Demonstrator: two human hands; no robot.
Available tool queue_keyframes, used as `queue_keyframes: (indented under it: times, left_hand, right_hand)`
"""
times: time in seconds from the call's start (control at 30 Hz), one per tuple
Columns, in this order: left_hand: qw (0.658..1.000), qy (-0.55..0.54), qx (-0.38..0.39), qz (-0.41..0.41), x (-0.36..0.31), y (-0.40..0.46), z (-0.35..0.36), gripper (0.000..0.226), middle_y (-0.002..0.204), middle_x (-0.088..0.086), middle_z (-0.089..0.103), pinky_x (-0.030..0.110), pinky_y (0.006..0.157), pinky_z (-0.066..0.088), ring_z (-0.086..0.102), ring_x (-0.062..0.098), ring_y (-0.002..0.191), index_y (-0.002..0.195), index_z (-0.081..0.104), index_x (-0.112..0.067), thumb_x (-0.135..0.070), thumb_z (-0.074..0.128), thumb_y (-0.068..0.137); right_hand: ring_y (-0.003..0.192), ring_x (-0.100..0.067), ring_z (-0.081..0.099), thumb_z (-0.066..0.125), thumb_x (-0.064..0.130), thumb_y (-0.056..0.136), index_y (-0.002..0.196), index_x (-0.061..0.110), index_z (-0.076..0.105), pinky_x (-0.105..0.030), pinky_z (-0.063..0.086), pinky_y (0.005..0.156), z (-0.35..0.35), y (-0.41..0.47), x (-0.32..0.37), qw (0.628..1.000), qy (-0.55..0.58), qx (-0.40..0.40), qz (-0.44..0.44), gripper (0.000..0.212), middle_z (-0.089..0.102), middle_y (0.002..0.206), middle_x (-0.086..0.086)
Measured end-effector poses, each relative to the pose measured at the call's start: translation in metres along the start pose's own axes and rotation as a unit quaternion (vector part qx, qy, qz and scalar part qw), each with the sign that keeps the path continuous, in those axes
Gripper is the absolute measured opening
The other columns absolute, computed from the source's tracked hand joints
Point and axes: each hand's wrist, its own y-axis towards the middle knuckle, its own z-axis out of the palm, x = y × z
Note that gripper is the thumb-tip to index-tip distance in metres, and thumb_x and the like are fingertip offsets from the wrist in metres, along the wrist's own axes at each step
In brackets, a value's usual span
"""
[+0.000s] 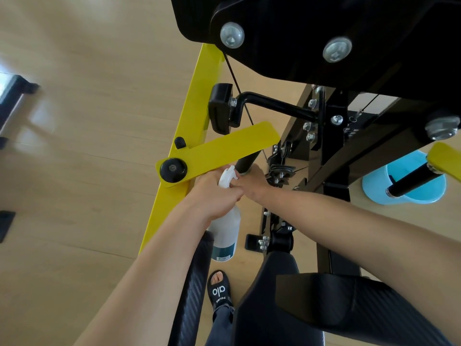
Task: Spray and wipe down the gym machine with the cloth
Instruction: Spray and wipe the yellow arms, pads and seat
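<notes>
Pale wooden floor [87, 121] lay under the yellow-and-black gym machine [197, 101]. Your left hand [214, 196] was curled round the neck of the spray bottle [225, 233], which hung with its long axis running near to far, its white head toward the black roller bar [245, 162]. Your right hand [254, 186] touched the bottle's head just beside the left one; I could not tell how its fingers lay. No cloth showed. The bar was just beyond both hands, so I judged the spray needed only a short aim forward.
</notes>
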Motion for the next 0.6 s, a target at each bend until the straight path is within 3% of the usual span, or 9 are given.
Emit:
queue_keyframes:
  times: [0.07, 0.17, 0.2, 0.27, 0.4, 0.5, 0.6]
  left_hand:
    - [1.0, 0.007, 0.003, -0.001, -0.001, 0.0, -0.001, 0.016, 0.103, 0.02, 0.071, 0.033, 0.068, 0.046, 0.056, 0.023, 0.081, 0.102, 0.068, -0.027, -0.018, 0.068, 0.089]
    - [1.0, 0.023, 0.0, -0.015, -0.001, 0.0, -0.002, 0.014, 0.1, 0.015, 0.071, 0.033, 0.069, 0.048, 0.059, 0.024, 0.084, 0.104, 0.069, -0.023, -0.021, 0.07, 0.091]
    - [0.999, 0.029, -0.004, -0.022, -0.002, 0.001, -0.002, 0.014, 0.1, 0.013, 0.071, 0.035, 0.071, 0.049, 0.062, 0.025, 0.087, 0.104, 0.069, -0.02, -0.022, 0.072, 0.09]
    - [0.999, 0.034, -0.01, -0.035, -0.002, 0.001, -0.001, 0.019, 0.102, 0.01, 0.073, 0.041, 0.08, 0.055, 0.066, 0.029, 0.095, 0.106, 0.07, -0.018, -0.025, 0.074, 0.089]
    - [0.999, 0.035, -0.015, -0.034, -0.005, 0.0, 0.0, 0.026, 0.105, 0.011, 0.075, 0.05, 0.093, 0.058, 0.067, 0.032, 0.102, 0.112, 0.068, -0.021, -0.026, 0.075, 0.088]
    - [0.999, 0.036, -0.012, -0.029, -0.004, 0.001, 0.0, 0.023, 0.105, 0.011, 0.074, 0.046, 0.091, 0.058, 0.066, 0.032, 0.102, 0.111, 0.069, -0.02, -0.025, 0.074, 0.089]
    - [0.999, 0.039, -0.01, -0.025, -0.002, 0.003, 0.0, 0.011, 0.103, 0.008, 0.072, 0.035, 0.076, 0.052, 0.065, 0.028, 0.097, 0.101, 0.068, -0.021, -0.024, 0.073, 0.092]
  right_hand:
    - [0.079, -0.021, 0.058, 0.08, 0.034, 0.073, 0.07, 0.019, 0.052, -0.025, 0.039, 0.058, -0.001, -0.005, 0.004, 1.0, -0.02, 0.014, 0.012, 0.032, 0.062, 0.08, -0.002]
    - [0.092, -0.027, 0.067, 0.08, 0.031, 0.07, 0.082, 0.013, 0.064, -0.031, 0.052, 0.073, -0.005, -0.013, 0.015, 1.0, 0.021, -0.021, 0.0, 0.027, 0.071, 0.094, -0.01]
    - [0.09, -0.026, 0.067, 0.08, 0.023, 0.075, 0.079, 0.014, 0.065, -0.035, 0.053, 0.077, -0.01, -0.017, 0.021, 0.998, 0.036, -0.042, -0.015, 0.018, 0.071, 0.09, -0.009]
    - [0.075, -0.02, 0.062, 0.076, 0.012, 0.078, 0.068, 0.018, 0.059, -0.036, 0.049, 0.069, -0.021, -0.023, 0.033, 0.995, 0.042, -0.071, -0.054, 0.021, 0.066, 0.074, -0.003]
    - [0.083, -0.029, 0.07, 0.076, 0.031, 0.068, 0.076, 0.02, 0.067, -0.043, 0.057, 0.068, -0.039, -0.03, 0.049, 0.986, 0.081, -0.092, -0.109, 0.016, 0.073, 0.076, -0.006]
    - [0.073, -0.025, 0.068, 0.072, 0.035, 0.068, 0.072, 0.017, 0.064, -0.041, 0.052, 0.061, -0.036, -0.023, 0.046, 0.987, 0.058, -0.091, -0.123, 0.019, 0.071, 0.07, -0.005]
    - [0.069, -0.021, 0.066, 0.076, 0.024, 0.068, 0.067, 0.018, 0.063, -0.04, 0.052, 0.061, -0.021, -0.012, 0.033, 0.987, 0.083, -0.087, -0.11, 0.015, 0.071, 0.071, -0.006]
